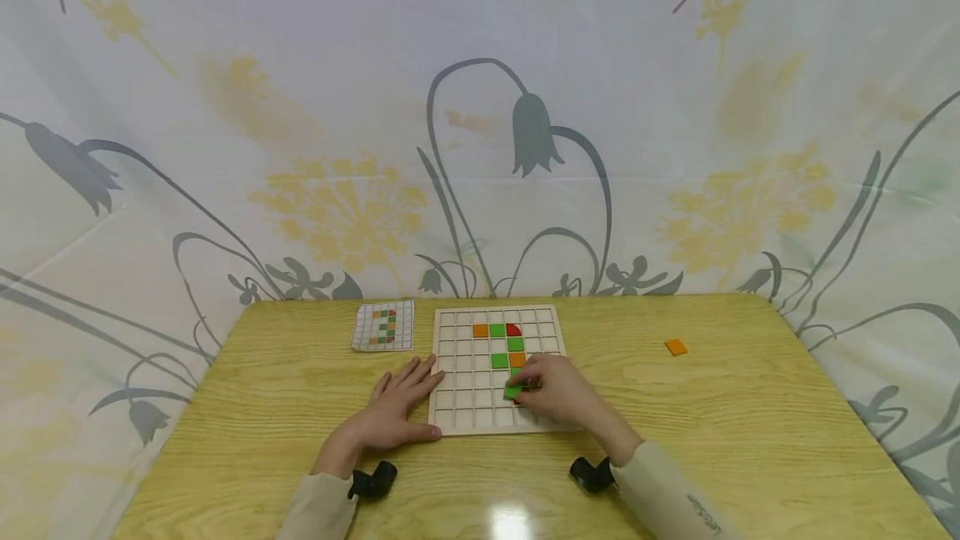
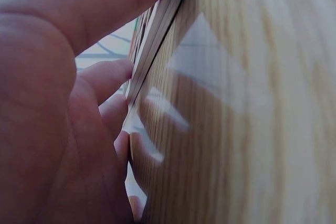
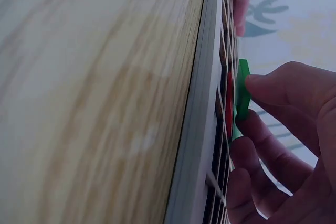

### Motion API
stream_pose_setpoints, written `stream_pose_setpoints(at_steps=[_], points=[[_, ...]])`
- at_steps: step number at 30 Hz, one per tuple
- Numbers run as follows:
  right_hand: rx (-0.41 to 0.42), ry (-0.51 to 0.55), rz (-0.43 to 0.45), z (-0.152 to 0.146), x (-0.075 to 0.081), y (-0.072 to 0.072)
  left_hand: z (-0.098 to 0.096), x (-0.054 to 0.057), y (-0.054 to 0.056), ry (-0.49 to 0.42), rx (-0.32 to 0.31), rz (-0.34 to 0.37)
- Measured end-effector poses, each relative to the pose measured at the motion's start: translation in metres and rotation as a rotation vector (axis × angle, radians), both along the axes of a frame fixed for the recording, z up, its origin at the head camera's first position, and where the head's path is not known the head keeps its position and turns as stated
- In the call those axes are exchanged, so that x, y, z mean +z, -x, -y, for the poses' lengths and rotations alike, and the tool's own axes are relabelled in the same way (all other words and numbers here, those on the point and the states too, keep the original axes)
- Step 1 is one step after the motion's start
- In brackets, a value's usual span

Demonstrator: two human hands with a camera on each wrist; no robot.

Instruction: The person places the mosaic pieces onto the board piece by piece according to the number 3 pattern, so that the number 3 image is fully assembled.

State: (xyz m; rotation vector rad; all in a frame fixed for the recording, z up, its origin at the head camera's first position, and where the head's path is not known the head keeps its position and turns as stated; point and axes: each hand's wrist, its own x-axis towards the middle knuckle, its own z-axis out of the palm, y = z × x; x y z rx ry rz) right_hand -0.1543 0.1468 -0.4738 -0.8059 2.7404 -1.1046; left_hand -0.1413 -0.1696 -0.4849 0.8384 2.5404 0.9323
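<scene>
A pale wooden grid board lies on the table. My right hand pinches a green square tile between thumb and finger over the board's lower middle. In the right wrist view, that tile stands tilted just above the grid, beside a red piece set in it. My left hand rests spread at the board's left side, its thumb and fingertips touching the edge. Set in the upper cells are an orange tile, a red rounded piece and several green tiles, partly hidden lower down by my right hand.
A printed pattern card with a coloured grid lies left of the board. A loose orange tile is on the table to the right. Behind the table's far edge hangs a flower-patterned cloth.
</scene>
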Motion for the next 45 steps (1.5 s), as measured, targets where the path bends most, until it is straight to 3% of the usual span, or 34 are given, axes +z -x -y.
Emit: stream_pose_setpoints(at_steps=[14,35,45], points=[[0.076,-0.143,-0.058,0.014,0.002,0.002,-0.001,0.004,-0.001,-0.001,0.001,0.009],[0.061,-0.116,-0.025,0.017,0.001,0.000,-0.001,0.001,0.000,0.019,0.007,-0.001],[0.008,-0.066,-0.002,0.015,0.001,-0.001,0.000,0.001,0.000,0.010,0.004,0.002]])
